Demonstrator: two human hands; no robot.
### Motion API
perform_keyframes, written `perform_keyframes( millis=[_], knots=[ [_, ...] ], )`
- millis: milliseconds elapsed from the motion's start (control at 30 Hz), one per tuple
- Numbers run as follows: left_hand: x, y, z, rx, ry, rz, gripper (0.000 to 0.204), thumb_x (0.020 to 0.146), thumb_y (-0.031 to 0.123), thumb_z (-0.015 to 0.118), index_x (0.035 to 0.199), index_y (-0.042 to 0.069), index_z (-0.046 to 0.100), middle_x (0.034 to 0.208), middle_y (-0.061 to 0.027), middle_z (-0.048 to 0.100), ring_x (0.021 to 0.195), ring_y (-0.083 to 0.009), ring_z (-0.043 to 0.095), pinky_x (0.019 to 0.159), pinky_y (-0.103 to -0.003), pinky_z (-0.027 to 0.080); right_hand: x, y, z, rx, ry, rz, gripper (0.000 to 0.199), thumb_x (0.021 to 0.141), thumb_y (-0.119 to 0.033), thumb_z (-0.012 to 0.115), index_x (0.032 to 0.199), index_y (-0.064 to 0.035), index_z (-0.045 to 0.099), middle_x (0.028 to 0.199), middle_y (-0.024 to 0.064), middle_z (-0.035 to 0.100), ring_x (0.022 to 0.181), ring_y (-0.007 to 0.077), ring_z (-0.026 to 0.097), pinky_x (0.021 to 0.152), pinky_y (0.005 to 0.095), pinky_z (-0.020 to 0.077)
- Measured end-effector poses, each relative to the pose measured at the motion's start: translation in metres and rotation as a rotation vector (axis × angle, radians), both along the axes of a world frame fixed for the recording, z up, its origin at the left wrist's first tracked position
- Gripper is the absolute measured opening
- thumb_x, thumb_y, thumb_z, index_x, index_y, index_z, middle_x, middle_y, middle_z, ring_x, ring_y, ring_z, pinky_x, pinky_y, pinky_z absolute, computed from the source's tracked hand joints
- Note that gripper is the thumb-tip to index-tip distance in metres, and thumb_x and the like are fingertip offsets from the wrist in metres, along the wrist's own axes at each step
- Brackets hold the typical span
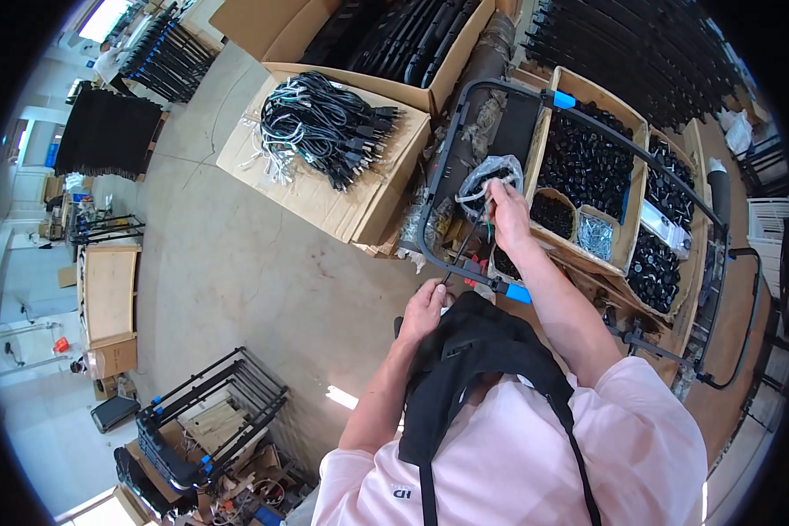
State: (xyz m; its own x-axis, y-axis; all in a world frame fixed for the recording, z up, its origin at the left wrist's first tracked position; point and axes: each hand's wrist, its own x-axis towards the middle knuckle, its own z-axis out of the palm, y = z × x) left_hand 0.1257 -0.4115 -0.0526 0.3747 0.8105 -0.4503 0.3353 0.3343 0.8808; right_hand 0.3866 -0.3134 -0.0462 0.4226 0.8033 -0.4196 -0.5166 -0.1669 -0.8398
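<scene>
My right hand [507,215] is closed, its fingers pinched on the end of a cord where pale and green wire strands show. Just behind it sits a clear plastic bag [500,165] with dark contents. From there a thin black cord [472,235] runs down toward my left hand [425,307], which is closed around its lower stretch. Both hands are at the near left corner of a black tubular metal frame [430,203] with blue sleeves, which lies across the workbench and the part bins.
Beyond the frame, wooden bins [587,158] hold black plastic parts and screws [594,235]. To the left, a bundle of black power cords [324,127] rests on a cardboard box [267,188]. An open carton [430,70] of black bars stands behind. More frames [228,412] stand lower left.
</scene>
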Motion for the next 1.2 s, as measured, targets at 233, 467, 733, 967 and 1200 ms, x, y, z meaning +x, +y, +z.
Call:
perform_keyframes(
  millis=[233, 467, 733, 967, 1200],
  knots=[
    [0.019, 0.0, -0.01, -0.089, -0.155, 0.13, 0.022, 0.111, 0.019, 0.052, 0.115, 0.0, 0.06, 0.093, -0.0071, 0.068, 0.083, -0.0126, 0.064, 0.078, -0.029, 0.055, 0.013, -0.003, 0.01, -0.207, -0.137, 0.68, 0.026, 0.098, -0.03, 0.071, 0.103, -0.0041, 0.073, 0.085, 0.0018, 0.069, 0.067, 0.0092, 0.063, 0.049, 0.025, 0.0469],
    [0.025, 0.006, -0.011, -0.122, -0.222, 0.179, 0.021, 0.109, 0.019, 0.056, 0.111, -0.001, 0.061, 0.093, -0.006, 0.07, 0.08, -0.0124, 0.064, 0.077, -0.029, 0.055, -0.022, -0.002, 0.01, -0.109, -0.097, 0.503, 0.021, 0.096, -0.026, 0.072, 0.093, -0.0049, 0.071, 0.076, -0.0006, 0.064, 0.059, 0.0078, 0.058, 0.048, 0.0242, 0.0406],
    [0.018, 0.016, -0.011, 0.01, -0.041, 0.081, 0.02, 0.106, 0.019, 0.061, 0.109, -0.001, 0.065, 0.099, -0.0066, 0.073, 0.089, -0.0132, 0.068, 0.083, -0.029, 0.055, -0.037, 0.01, 0.003, -0.14, -0.16, 0.138, 0.017, 0.094, -0.02, 0.071, 0.09, -0.0039, 0.07, 0.069, -0.0002, 0.059, 0.053, 0.0103, 0.053, 0.046, 0.0278, 0.0373],
    [0.019, 0.016, -0.012, -0.108, -0.213, 0.134, 0.019, 0.103, 0.018, 0.066, 0.104, -0.001, 0.068, 0.094, -0.0053, 0.073, 0.087, -0.0121, 0.066, 0.082, -0.029, 0.054, -0.047, 0.028, 0.003, -0.162, -0.319, 0.202, 0.016, 0.088, -0.019, 0.073, 0.084, -0.0034, 0.071, 0.067, 0.0012, 0.063, 0.055, 0.011, 0.057, 0.052, 0.0304, 0.044],
    [0.024, 0.017, -0.013, -0.173, -0.229, 0.187, 0.017, 0.102, 0.016, 0.067, 0.1, -0.001, 0.068, 0.092, -0.0059, 0.073, 0.078, -0.0117, 0.066, 0.075, -0.028, 0.055, -0.036, 0.028, -0.001, -0.188, -0.288, 0.302, 0.02, 0.093, -0.023, 0.073, 0.093, -0.0034, 0.071, 0.069, 0.0003, 0.062, 0.055, 0.0087, 0.055, 0.046, 0.0266, 0.0394]
  ],
)
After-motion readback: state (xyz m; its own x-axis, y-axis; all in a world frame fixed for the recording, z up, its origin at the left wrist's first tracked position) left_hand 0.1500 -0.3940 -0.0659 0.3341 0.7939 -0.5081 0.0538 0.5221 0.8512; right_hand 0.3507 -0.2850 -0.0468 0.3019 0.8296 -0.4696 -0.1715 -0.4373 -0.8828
